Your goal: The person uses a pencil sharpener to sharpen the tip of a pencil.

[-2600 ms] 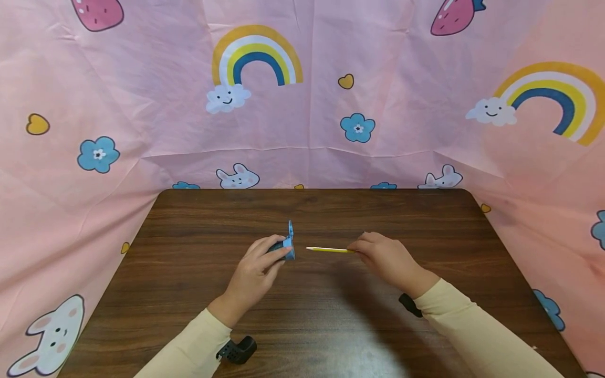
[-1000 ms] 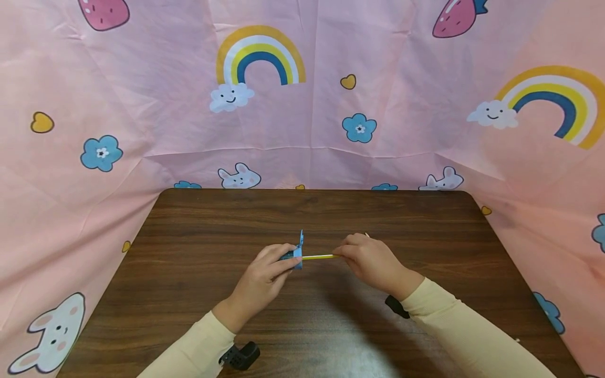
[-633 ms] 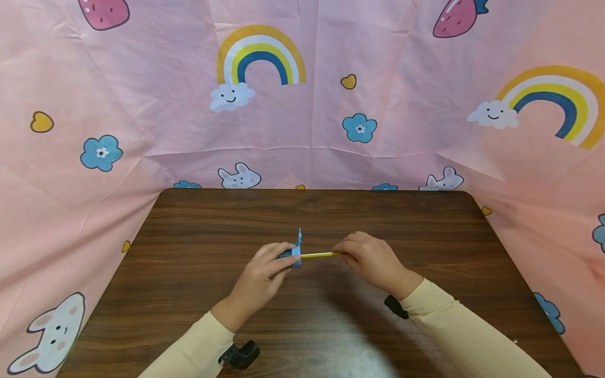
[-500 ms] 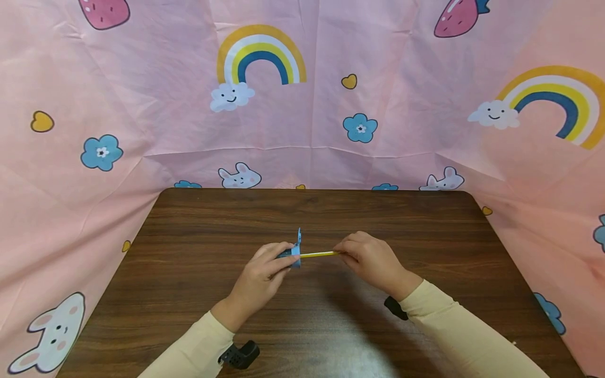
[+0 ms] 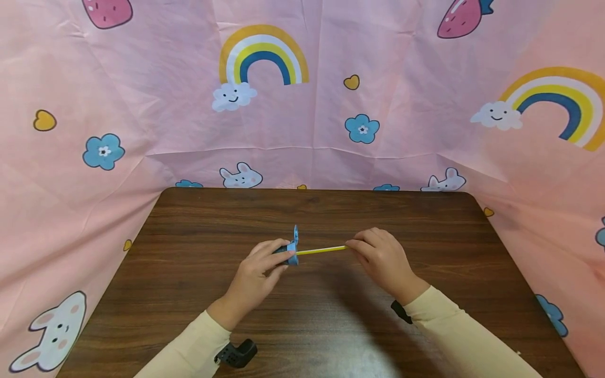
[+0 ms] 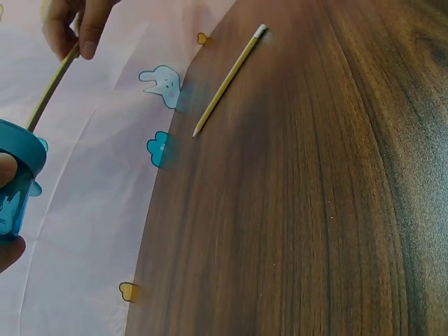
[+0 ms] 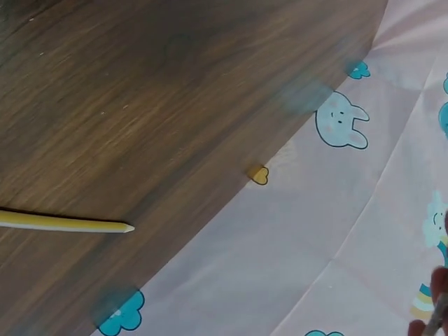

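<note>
My left hand (image 5: 255,270) grips a small blue pencil sharpener (image 5: 292,253) with a dark see-through body, tipped on its side, its flip lid standing up. The right hand (image 5: 383,260) pinches a yellow pencil (image 5: 321,250) by its far end. That pencil's other end meets the sharpener's mouth; its tip is out of sight, and how deep it sits I cannot tell. In the left wrist view the sharpener (image 6: 21,157) fills the left edge, with the pencil (image 6: 52,91) rising from its cap. Only fingertips (image 7: 437,287) of the right hand show in the right wrist view.
A second yellow pencil (image 6: 229,80) lies on the dark wooden table (image 5: 236,210); in the head view the right hand seems to cover it. Behind the table hangs a pink patterned cloth (image 5: 312,105). Black wrist cameras (image 5: 236,353) sit on both forearms.
First the pencil was apart from the sharpener with its tip bare; then it went into the mouth. Since half a second ago, the right hand has moved right and more of the pencil shows.
</note>
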A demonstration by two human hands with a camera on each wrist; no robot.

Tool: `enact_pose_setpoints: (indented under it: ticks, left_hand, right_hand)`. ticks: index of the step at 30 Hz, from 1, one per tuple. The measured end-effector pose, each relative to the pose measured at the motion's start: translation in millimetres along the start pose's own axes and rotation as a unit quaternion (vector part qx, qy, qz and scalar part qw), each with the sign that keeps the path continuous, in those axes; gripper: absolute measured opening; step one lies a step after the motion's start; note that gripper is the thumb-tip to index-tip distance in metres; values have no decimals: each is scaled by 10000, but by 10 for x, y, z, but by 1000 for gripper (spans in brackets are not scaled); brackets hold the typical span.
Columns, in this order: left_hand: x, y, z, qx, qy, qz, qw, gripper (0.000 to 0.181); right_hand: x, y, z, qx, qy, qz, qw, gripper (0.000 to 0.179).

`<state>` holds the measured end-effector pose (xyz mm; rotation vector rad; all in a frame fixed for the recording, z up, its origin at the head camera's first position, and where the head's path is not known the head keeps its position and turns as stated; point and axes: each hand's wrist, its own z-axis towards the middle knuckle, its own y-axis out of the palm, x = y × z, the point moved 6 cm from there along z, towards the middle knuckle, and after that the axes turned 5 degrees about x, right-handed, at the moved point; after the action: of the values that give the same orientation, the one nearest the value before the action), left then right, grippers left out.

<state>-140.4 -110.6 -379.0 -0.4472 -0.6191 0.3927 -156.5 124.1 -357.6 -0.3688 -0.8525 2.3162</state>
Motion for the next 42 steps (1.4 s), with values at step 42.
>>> enact_pose_setpoints:
  ticks: [42]
  left_hand:
    - [-31,-59,-70,-352,-337,38,9988,37]
  right_hand:
    - [-126,76,-66,-458,-126,-41,9989,27]
